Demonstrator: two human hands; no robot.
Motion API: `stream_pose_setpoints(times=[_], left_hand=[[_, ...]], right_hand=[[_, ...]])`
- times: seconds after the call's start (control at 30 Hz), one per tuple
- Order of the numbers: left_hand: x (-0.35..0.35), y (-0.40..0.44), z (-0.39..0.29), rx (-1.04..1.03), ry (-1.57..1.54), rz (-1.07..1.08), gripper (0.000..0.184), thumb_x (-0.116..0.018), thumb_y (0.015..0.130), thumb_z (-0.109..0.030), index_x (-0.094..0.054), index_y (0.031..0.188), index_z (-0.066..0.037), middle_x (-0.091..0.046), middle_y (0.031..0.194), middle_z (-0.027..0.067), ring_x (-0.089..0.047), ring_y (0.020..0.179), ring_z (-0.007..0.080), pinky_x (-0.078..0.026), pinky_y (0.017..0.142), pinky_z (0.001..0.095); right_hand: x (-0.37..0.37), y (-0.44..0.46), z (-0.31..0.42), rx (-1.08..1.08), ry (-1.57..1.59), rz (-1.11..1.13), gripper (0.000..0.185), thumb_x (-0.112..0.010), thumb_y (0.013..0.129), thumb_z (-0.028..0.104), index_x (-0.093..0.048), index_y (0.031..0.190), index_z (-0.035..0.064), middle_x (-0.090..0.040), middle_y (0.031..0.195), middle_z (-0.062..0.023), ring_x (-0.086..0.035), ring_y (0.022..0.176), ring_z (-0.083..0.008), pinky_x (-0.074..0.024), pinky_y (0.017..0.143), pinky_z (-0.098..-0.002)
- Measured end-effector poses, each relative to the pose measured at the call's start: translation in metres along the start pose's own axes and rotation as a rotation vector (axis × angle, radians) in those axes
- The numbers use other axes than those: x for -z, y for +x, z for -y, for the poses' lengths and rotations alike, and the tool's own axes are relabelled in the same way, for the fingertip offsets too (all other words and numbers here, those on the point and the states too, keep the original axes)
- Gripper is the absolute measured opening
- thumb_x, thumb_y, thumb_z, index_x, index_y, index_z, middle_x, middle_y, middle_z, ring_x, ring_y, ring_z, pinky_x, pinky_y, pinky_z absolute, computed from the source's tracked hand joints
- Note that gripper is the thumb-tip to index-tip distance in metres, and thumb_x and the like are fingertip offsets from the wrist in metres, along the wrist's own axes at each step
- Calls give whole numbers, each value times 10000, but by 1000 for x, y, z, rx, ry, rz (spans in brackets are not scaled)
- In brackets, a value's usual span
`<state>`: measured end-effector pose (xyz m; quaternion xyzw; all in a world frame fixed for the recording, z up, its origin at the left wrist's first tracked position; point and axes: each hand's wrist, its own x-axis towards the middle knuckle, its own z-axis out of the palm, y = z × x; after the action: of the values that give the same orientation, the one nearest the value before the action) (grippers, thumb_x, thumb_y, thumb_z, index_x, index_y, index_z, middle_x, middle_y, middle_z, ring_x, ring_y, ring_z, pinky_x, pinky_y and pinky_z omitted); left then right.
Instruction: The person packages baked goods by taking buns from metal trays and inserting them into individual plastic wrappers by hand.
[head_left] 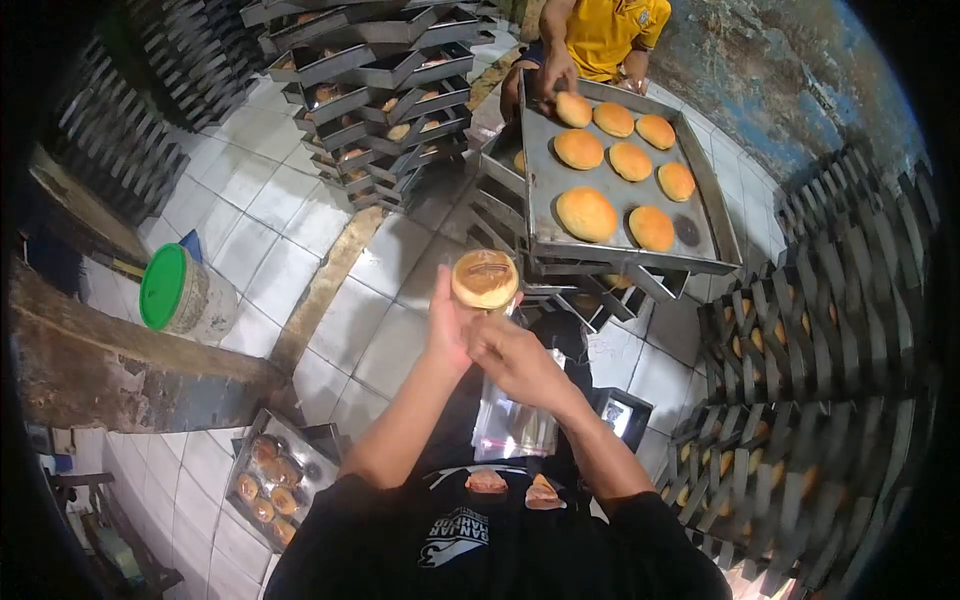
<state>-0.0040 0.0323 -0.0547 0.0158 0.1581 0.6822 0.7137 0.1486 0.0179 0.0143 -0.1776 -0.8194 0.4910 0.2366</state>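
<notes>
My left hand (449, 318) is wrapped round the underside of a round golden bun (485, 281), which seems to be inside a clear bag with a dark printed mark on top. Just below the bun, my right hand (518, 358) is closed with its fingers pinched together; what they grip is hidden. Clear plastic bags (514, 425) lie on my lap under the right forearm. Ahead and to the right, several golden buns (629, 161) sit on a metal tray (715, 215) with one dark round spot on it.
Another person's hand (559, 75) touches a bun at the tray's far left corner. Stacked metal trays (385, 70) rise ahead and along the right (800, 470). A green-lidded bucket (165, 285) stands left. A tray (292, 460) with wrapped buns lies lower left.
</notes>
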Motion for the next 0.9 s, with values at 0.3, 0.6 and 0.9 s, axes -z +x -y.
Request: stream_pose_setpoints(times=[0.3,0.6,0.9], left_hand=[[-26,-71,-14,152,147,-121,577,-377,1083,-563,-546,1387,-103,-594,1411,124,-618,1232,263,-491,1074,464],[2,-44,-5,-289,1030,-175,357,-539,1085,-284,-682,1282,-23,-712,1188,76,-650,1109,163,-494,1003,310],[-9,-36,-26,-752,1355,-378,195,-638,1014,-155,-667,924,16,-659,1057,78,-601,958,143,-487,847,323]], right_hand=[[8,-11,11,93,-551,-581,194,-786,882,102,-713,1031,1,-695,994,-123,-686,916,-288,-552,816,-352],[25,3,-38,-210,-319,-575,232,-603,1023,172,-697,1084,-32,-698,899,-186,-677,799,-292,-530,756,-356],[60,26,-26,-555,482,-584,356,-666,1021,286,-573,703,158,-458,626,85,-350,519,-26,-252,476,-226]])
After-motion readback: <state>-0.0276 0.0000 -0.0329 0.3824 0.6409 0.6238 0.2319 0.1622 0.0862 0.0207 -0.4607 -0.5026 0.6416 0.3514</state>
